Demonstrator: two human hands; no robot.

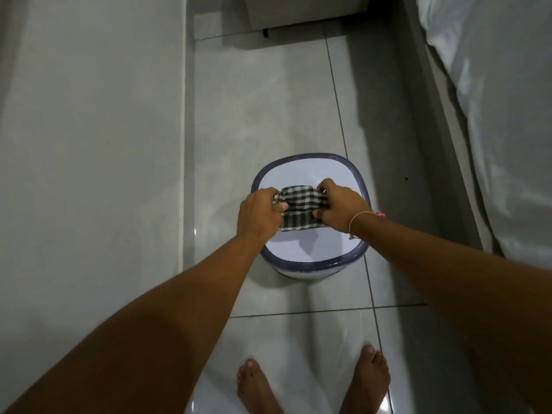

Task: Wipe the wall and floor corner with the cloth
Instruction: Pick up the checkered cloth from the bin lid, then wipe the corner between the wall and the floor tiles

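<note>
A black-and-white checked cloth (300, 207) is stretched between both my hands above a white bucket with a dark blue rim (310, 164). My left hand (260, 212) grips the cloth's left end and my right hand (340, 204) grips its right end. The cloth's lower edge hangs over the bucket's inside. The grey wall (89, 144) runs along the left. It meets the tiled floor (263, 100) at a low skirting strip (188, 144).
A bed with a white sheet (501, 115) and its grey base lines the right side. A piece of furniture (304, 10) stands at the far end of the narrow floor strip. My bare feet (313, 386) stand on the tiles behind the bucket.
</note>
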